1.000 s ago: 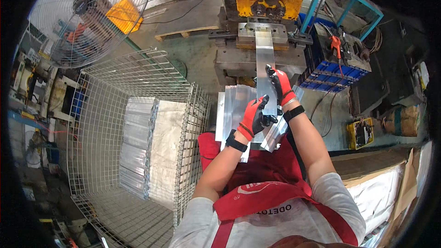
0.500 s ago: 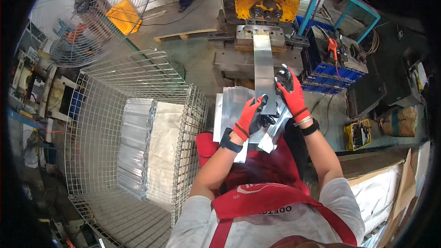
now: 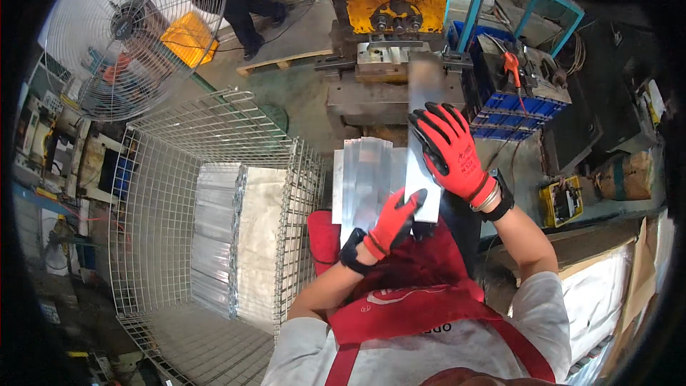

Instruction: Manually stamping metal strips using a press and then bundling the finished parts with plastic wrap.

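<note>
A long flat metal strip [image 3: 426, 91] is in both my gloved hands, its far end blurred by motion and lifted near the press. My left hand [image 3: 392, 223], in a red glove with dark fingertips, pinches the strip close to its near end. Along the right side of the strip, my right hand [image 3: 454, 154] closes with its fingers laid over and its thumb toward me. Beside the left hand, a stack of shiny metal strips [image 3: 364, 175] rests before my lap. The metal die block [image 3: 382, 68] of the press sits just beyond the strip.
At left stands a wire basket [image 3: 286, 243] with stacked metal strips [image 3: 214, 232]. A large fan [image 3: 128, 21] and a yellow crate [image 3: 189, 39] are behind it, near a person's dark-trousered legs [image 3: 246, 18]. Blue crates [image 3: 511, 114] with a red air gun [image 3: 511, 68] stand right.
The strip has come away from the press die and shifted right. My left hand has drawn back toward me; my right hand has turned over onto the strip. A person has stepped in behind the fan.
</note>
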A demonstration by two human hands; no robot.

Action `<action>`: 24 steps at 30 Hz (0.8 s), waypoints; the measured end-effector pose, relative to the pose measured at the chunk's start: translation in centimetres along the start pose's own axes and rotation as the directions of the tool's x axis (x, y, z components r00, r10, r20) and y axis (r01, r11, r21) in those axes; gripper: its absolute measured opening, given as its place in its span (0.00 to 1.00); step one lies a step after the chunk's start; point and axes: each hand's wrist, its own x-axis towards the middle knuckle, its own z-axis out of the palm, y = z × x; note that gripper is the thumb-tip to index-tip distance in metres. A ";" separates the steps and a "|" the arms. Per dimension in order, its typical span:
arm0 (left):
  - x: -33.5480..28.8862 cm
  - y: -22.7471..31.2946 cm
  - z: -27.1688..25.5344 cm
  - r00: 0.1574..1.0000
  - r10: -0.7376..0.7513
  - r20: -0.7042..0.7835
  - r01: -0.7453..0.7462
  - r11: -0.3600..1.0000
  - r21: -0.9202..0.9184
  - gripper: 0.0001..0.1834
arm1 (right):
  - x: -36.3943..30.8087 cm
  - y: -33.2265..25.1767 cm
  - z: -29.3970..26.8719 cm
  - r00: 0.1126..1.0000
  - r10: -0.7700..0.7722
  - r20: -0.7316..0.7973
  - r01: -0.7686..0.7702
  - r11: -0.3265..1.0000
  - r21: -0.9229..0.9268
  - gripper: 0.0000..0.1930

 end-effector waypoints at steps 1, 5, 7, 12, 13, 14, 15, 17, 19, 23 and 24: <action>-0.7 -0.4 0.0 0.988 0.153 0.007 -0.145 0.920 0.364 0.19 | -0.1 0.0 0.1 1.000 -0.019 0.018 0.019 1.000 -0.002 0.27; -3.1 2.1 -3.0 0.953 0.282 0.108 -0.255 0.559 0.789 0.17 | 0.4 -0.8 -1.6 0.956 -0.179 0.231 0.179 0.984 0.020 0.27; -4.2 7.5 -2.3 0.989 -0.146 0.015 0.053 0.455 0.889 0.17 | -0.2 -0.5 -1.4 0.953 -0.240 0.187 0.243 0.970 0.007 0.25; -5.3 10.0 -4.6 0.969 0.104 0.223 -0.227 0.021 0.974 0.21 | -2.1 0.2 1.0 0.822 -0.283 0.494 0.387 0.914 -0.120 0.11; -5.0 10.5 -4.7 0.956 0.225 0.189 -0.224 0.142 0.964 0.23 | -2.3 0.6 1.4 0.809 -0.281 0.516 0.337 0.941 -0.015 0.10; -4.7 10.7 -5.4 0.947 0.307 0.099 -0.178 0.241 0.954 0.26 | -2.0 0.9 1.5 0.798 -0.227 0.559 0.281 0.960 -0.011 0.12; -4.1 10.3 -6.2 0.945 0.313 0.096 -0.177 0.241 0.954 0.26 | -1.9 1.2 1.7 0.797 -0.233 0.558 0.288 0.958 -0.011 0.12; -2.4 8.0 -8.7 0.814 0.551 -0.185 -0.323 0.693 0.644 0.27 | -2.1 2.0 2.7 0.968 -0.004 0.252 -0.046 0.980 0.192 0.15; -1.1 5.2 -9.7 0.817 0.547 -0.181 -0.403 0.767 0.499 0.25 | -1.1 1.7 3.6 0.884 0.382 0.269 -0.468 0.723 0.508 0.13; -0.3 0.9 -6.6 0.967 -0.155 0.200 0.213 0.926 -0.312 0.24 | 1.1 4.9 7.9 0.825 0.557 0.097 -0.446 0.536 0.717 0.10; 0.0 -0.1 -5.7 0.965 -0.175 0.195 0.229 0.926 -0.300 0.23 | 1.4 5.4 8.7 0.799 0.589 0.119 -0.467 0.485 0.739 0.11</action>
